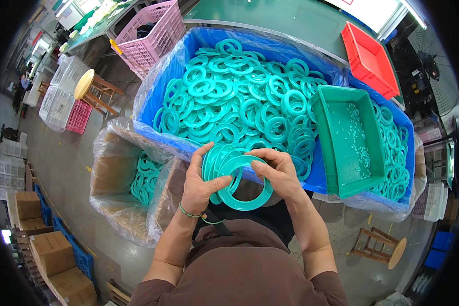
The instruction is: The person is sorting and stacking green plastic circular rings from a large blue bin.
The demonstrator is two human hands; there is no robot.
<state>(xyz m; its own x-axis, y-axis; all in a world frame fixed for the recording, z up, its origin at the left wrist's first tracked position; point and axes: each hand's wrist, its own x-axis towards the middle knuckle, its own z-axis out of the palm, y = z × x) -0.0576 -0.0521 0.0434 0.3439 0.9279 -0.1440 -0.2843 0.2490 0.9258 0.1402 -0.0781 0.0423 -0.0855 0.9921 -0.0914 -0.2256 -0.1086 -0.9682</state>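
Both my hands hold several flat teal plastic rings, fanned together in front of my body. My left hand (196, 184) grips the stack of rings (212, 162) on its left side, the thumb across the front. With thumb and fingers my right hand (282, 172) pinches the frontmost ring (244, 205) at its upper right edge. That ring faces me and overlaps the others. Just beyond my hands, a big blue bin (149, 113) holds a heap of loose teal rings (250, 109).
A green tray (333, 148) with small pale bits lies across the blue bin; more rings (395, 173) lie right of it. At left, a plastic-lined carton (109, 176) holds rings. A red crate (364, 61), pink basket (155, 38) and wooden stools (85, 84) stand around.
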